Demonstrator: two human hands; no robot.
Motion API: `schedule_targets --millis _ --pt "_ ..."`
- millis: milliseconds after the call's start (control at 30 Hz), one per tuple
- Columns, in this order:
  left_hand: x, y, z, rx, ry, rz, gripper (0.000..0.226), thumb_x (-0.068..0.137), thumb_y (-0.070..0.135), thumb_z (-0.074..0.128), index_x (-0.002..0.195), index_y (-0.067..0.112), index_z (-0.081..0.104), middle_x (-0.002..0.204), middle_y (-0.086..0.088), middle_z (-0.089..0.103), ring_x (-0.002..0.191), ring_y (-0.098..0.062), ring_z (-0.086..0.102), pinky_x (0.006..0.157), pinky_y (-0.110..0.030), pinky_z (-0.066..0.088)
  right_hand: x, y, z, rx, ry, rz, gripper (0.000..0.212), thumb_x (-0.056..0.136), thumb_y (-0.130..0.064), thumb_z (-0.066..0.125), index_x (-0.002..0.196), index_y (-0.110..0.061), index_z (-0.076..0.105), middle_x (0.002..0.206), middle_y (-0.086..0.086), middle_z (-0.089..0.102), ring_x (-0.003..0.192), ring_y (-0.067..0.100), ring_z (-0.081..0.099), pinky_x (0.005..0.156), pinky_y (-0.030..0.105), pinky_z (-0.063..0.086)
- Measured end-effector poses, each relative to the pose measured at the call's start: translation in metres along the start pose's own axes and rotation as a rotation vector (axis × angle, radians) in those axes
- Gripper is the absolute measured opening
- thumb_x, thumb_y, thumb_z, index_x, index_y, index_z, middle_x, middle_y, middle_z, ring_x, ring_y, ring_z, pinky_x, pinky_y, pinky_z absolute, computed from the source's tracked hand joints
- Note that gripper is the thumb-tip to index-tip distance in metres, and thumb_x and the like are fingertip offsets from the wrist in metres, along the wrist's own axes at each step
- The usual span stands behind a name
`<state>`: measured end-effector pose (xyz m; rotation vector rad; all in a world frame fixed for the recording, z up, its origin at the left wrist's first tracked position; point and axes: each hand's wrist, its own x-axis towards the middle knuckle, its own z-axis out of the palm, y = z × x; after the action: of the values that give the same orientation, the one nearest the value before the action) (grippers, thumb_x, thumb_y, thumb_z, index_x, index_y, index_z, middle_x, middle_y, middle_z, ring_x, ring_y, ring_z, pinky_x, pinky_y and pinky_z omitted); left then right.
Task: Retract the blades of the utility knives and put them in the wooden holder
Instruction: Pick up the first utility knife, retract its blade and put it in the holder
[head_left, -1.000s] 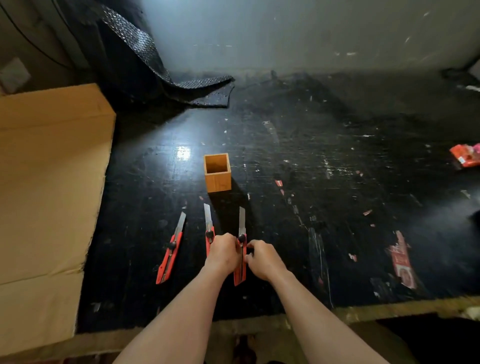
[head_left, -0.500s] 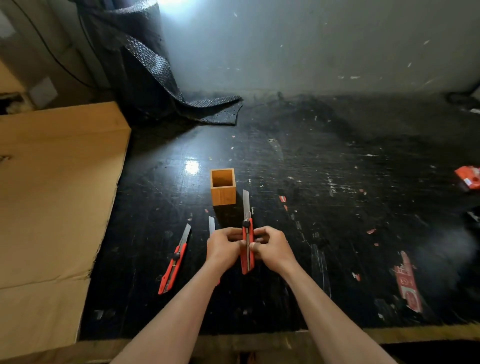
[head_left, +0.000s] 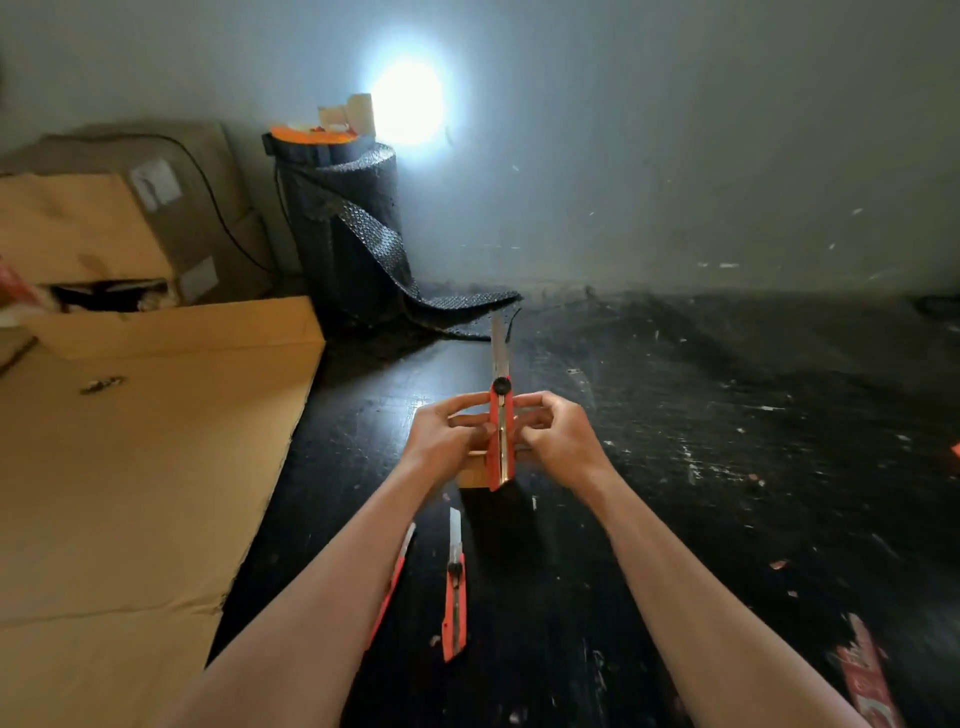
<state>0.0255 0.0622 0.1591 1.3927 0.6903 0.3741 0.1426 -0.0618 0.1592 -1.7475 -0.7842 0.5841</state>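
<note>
I hold a red utility knife (head_left: 502, 431) upright in front of me, its blade out and pointing up. My left hand (head_left: 449, 434) grips its left side and my right hand (head_left: 558, 434) its right side. Behind the hands, mostly hidden, stands the wooden holder (head_left: 474, 474). A second red knife (head_left: 454, 592) lies on the black table (head_left: 675, 467) with its blade out. A third red knife (head_left: 395, 577) lies left of it, partly covered by my left forearm.
Flat cardboard (head_left: 135, 467) covers the table's left side, with cardboard boxes (head_left: 130, 218) behind it. A roll of black bubble wrap (head_left: 348, 218) stands at the back by the wall. Red paper scraps (head_left: 865, 675) lie at the lower right.
Both hands lifted the knife off the table and raised it upright in front of the holder. The view tilted up, showing the wall, boxes and roll.
</note>
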Motion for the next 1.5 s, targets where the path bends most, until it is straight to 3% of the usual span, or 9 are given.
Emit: schedule_targets --millis 200,467,667,833,1000,1233,1300,1400,1500 --pt "-0.012 0.036 -0.003 -0.053 -0.017 0.076 0.039 0.092 -0.011 0.063 0.124 0.01 0.07 0.089 -0.007 0.084 0.076 -0.022 0.082 0.06 -0.034 0.065 0.023 -0.043 0.001 -0.238 0.065 -0.225 0.035 0.103 -0.014 0.06 0.135 -0.027 0.059 0.106 0.001 0.071 0.091 0.016 0.074 0.08 0.033 0.065" --pt "-0.011 0.06 -0.012 -0.154 0.019 0.073 0.037 0.092 -0.009 0.066 0.123 0.01 0.073 0.098 -0.014 0.083 0.084 -0.025 0.082 0.066 -0.037 0.065 0.025 -0.068 -0.003 -0.257 0.022 -0.255 0.027 0.101 -0.017 0.062 0.126 -0.027 0.066 0.114 0.0 0.073 0.101 0.016 0.072 0.086 0.034 0.063" --pt "-0.008 0.067 -0.019 -0.21 0.011 0.058 0.038 0.093 -0.012 0.062 0.12 0.012 0.074 0.098 -0.011 0.083 0.084 -0.024 0.082 0.066 -0.038 0.064 0.011 -0.063 0.001 -0.234 0.01 -0.27 0.024 0.1 -0.017 0.064 0.122 -0.024 0.068 0.116 -0.004 0.074 0.095 0.011 0.072 0.079 0.025 0.063" --pt "-0.007 0.069 -0.019 -0.211 0.02 0.046 0.036 0.093 -0.011 0.064 0.119 0.012 0.074 0.094 -0.009 0.084 0.08 -0.022 0.082 0.062 -0.036 0.064 0.003 -0.054 0.004 -0.209 -0.005 -0.23 0.019 0.097 -0.02 0.068 0.115 -0.027 0.068 0.12 -0.001 0.074 0.108 0.019 0.071 0.088 0.041 0.064" --pt "-0.008 0.067 -0.016 -0.156 0.062 0.069 0.035 0.093 -0.009 0.066 0.119 0.012 0.075 0.086 -0.003 0.084 0.076 -0.02 0.082 0.057 -0.032 0.063 -0.008 -0.043 0.006 -0.208 -0.025 -0.192 0.022 0.097 -0.015 0.068 0.111 -0.032 0.066 0.119 -0.001 0.074 0.105 0.014 0.072 0.085 0.035 0.065" --pt "-0.009 0.057 -0.012 -0.097 0.082 0.087 0.037 0.093 -0.01 0.065 0.122 0.012 0.074 0.092 -0.008 0.083 0.076 -0.021 0.082 0.056 -0.03 0.063 -0.017 -0.031 0.008 -0.274 -0.03 -0.189 0.019 0.094 -0.018 0.071 0.112 -0.024 0.068 0.118 -0.005 0.075 0.113 0.011 0.069 0.091 0.03 0.059" --pt "-0.008 0.054 -0.011 -0.084 0.082 0.102 0.038 0.093 -0.009 0.066 0.123 0.011 0.074 0.097 -0.011 0.083 0.077 -0.022 0.082 0.057 -0.03 0.063 -0.018 -0.027 0.01 -0.265 -0.022 -0.207 0.025 0.095 -0.014 0.07 0.112 -0.032 0.068 0.111 -0.009 0.074 0.108 0.013 0.07 0.092 0.033 0.059" --pt "-0.005 0.054 -0.013 -0.089 0.091 0.121 0.039 0.092 -0.009 0.068 0.125 0.012 0.074 0.097 -0.01 0.083 0.08 -0.023 0.082 0.059 -0.03 0.063 -0.018 -0.026 0.014 -0.247 -0.016 -0.217 0.052 0.097 -0.008 0.066 0.095 -0.059 0.063 0.1 -0.014 0.068 0.097 0.013 0.069 0.092 0.038 0.059" --pt "-0.005 0.053 -0.012 -0.078 0.085 0.136 0.039 0.092 -0.009 0.067 0.124 0.013 0.074 0.091 -0.004 0.083 0.078 -0.02 0.082 0.058 -0.029 0.063 -0.013 -0.025 0.02 -0.255 0.063 -0.237 0.033 0.092 -0.021 0.075 0.093 -0.047 0.055 0.104 -0.009 0.073 0.098 0.011 0.073 0.084 0.032 0.063"
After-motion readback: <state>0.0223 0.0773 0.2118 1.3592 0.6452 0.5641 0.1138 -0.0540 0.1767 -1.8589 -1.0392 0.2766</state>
